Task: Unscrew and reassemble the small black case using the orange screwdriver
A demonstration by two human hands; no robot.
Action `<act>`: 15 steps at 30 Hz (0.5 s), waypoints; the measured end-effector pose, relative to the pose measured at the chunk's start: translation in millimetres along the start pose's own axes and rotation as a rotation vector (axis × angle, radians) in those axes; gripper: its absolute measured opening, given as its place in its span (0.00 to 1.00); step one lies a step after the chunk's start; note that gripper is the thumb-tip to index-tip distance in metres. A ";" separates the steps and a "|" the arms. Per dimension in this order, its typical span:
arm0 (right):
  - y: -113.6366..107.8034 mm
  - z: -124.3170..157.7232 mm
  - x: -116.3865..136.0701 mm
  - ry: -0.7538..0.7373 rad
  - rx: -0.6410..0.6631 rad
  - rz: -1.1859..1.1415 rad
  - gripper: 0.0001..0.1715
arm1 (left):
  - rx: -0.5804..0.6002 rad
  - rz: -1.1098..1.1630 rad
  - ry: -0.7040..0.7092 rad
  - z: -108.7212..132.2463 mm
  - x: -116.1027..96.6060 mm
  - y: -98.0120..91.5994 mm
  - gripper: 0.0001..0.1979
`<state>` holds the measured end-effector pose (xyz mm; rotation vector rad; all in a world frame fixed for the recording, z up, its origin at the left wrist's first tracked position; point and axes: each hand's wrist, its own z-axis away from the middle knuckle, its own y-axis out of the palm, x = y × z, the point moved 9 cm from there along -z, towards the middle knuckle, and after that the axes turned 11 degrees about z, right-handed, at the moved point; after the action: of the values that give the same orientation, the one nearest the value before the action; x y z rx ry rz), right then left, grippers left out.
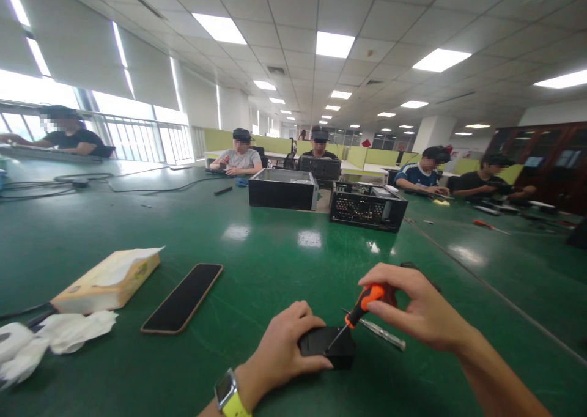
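Note:
My left hand (287, 346) grips a small black box-shaped device (328, 345) that lies on the green table (257, 264), fingers curled over its near edge. A smartwatch with a yellow strap (228, 394) sits on that wrist. My right hand (415, 307) pinches an orange-handled screwdriver (362, 305), whose tip points down onto the top of the black device. A metal tool, perhaps tweezers (383, 334), lies on the table just right of the device, under my right hand.
A black phone (183, 298) lies face up at left beside a tissue box (107, 280) and crumpled tissues (55, 337). Two open computer cases (282, 189) (367, 206) stand mid-table. Several people sit along the far edges. Cables (114, 184) run at the far left.

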<state>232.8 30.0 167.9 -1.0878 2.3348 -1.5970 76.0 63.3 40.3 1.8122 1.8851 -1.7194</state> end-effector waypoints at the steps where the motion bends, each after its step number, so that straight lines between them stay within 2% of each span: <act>1: 0.6 1.5 4.7 -0.030 -0.009 -0.009 0.12 | 0.003 -0.001 -0.001 0.0 -0.2 0.3 0.25; 6: 1.9 3.5 20.4 -0.076 -0.066 0.087 0.09 | 0.008 -0.009 -0.002 0.2 0.3 1.7 0.25; 10: -2.2 1.0 12.5 -0.078 0.050 0.024 0.11 | 0.005 0.002 -0.002 0.3 0.9 1.6 0.25; 12: -8.0 2.3 -14.2 0.000 0.050 -0.017 0.12 | 0.009 0.006 -0.012 0.1 0.9 1.3 0.25; 15: -10.3 16.6 -85.5 0.277 -0.105 -0.012 0.18 | 0.018 0.009 -0.023 -0.6 -0.6 0.4 0.23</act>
<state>308.6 67.4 144.3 -0.9532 2.6175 -1.7472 76.9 63.2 40.7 1.7961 1.8563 -1.7519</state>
